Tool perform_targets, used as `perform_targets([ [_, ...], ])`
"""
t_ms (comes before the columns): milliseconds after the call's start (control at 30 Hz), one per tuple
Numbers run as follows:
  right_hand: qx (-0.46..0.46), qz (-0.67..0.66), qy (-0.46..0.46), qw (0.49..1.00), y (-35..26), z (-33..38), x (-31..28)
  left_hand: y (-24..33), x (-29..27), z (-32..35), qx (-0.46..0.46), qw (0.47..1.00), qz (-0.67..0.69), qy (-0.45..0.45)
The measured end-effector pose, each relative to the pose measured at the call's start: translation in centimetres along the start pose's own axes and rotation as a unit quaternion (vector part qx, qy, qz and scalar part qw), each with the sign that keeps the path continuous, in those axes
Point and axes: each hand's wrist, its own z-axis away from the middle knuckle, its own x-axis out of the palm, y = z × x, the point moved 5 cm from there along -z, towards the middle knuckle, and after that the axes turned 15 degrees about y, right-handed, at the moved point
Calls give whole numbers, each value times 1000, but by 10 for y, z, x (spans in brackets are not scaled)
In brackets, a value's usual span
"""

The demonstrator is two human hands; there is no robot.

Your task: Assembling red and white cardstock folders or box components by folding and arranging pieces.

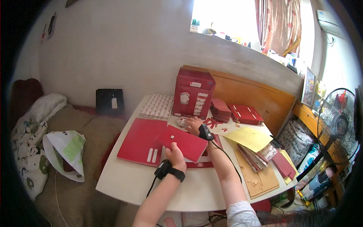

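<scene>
My left hand (176,157) is closed on the near edge of a flat red cardboard piece (185,145), with its thumb on top. A small white square lies on that piece near the thumb. Past its far edge, my right hand (194,125) reaches over the table with its fingers apart, beside a small round patterned cutout (182,121). Whether the fingertips touch the cutout, I cannot tell. Under and to the left of the held piece lies a large red folder-like panel (138,138) with two pale slots. Another red panel (200,165) shows beneath the held piece.
Behind stand tall red boxes (194,92) beside a patterned stack (157,106). Red card stacks (245,114) and scraps (213,124) lie at the back right. Yellow paper (249,140), assorted cards and a brown board (257,181) cover the right side. A fan (340,128) stands further right.
</scene>
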Motion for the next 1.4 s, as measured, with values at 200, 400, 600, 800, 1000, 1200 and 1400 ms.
perform_targets([
  [200,-70,122,-17,990,-5,3,21,-10,-1,-2,-44,998,28,17],
  [400,-98,127,49,986,-8,-1,15,-6,-2,1,-63,997,27,29],
  [600,-62,92,86,990,-9,-7,7,-11,-3,-3,-72,997,30,20],
  [800,-9,60,82,995,-7,-3,6,-14,-2,-3,-68,997,33,13],
  [1000,49,-17,2,999,-6,-2,2,-7,-1,1,-75,996,33,18],
  [1200,27,-74,50,996,-10,-4,-18,-11,-2,-2,-80,996,29,17],
  [1400,170,-69,219,958,8,-9,-70,-13,-2,-1,-57,998,-23,20],
])
